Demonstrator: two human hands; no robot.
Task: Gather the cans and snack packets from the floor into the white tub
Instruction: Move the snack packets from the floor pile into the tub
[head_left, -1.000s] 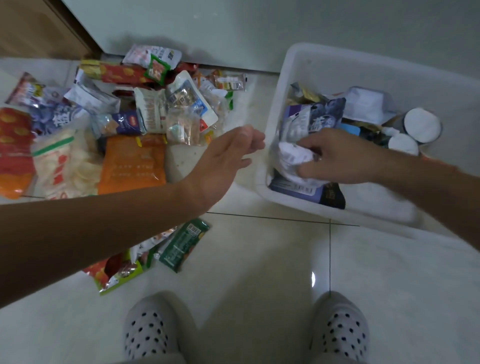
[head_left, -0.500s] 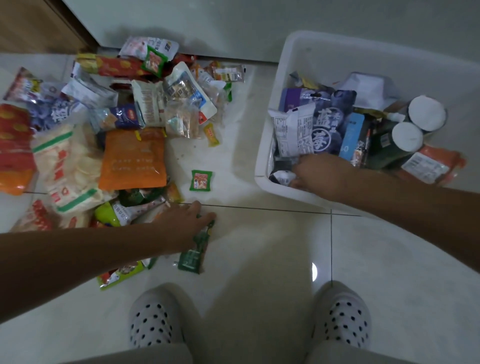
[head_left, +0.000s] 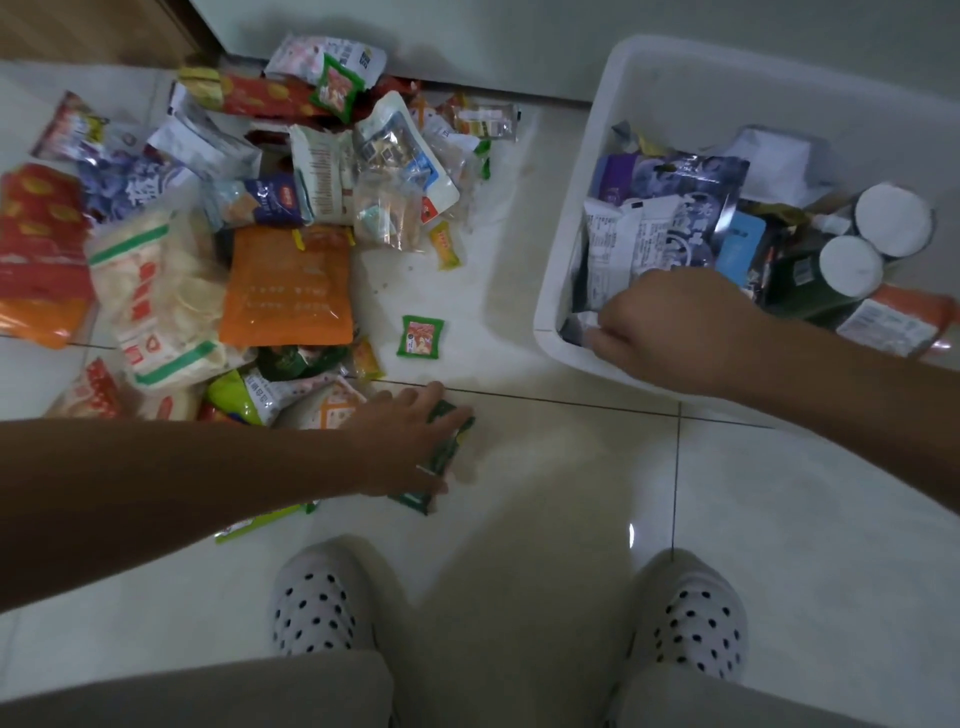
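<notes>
One dark green foil packet (head_left: 456, 423), long axis pointing away, is grasped by the left hand (head_left: 405, 441), left of the white plastic tub (head_left: 550, 332) where the right hand (head_left: 670, 332) curls, grip unclear.

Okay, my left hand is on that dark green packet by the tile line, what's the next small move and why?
Probably lift the dark green packet off the floor and carry it right, over the rim of the white tub. The left hand has its fingers curled round it, the packet lies at the pile's near edge with bare floor between it and the tub, so nothing seems to block the way.
</notes>
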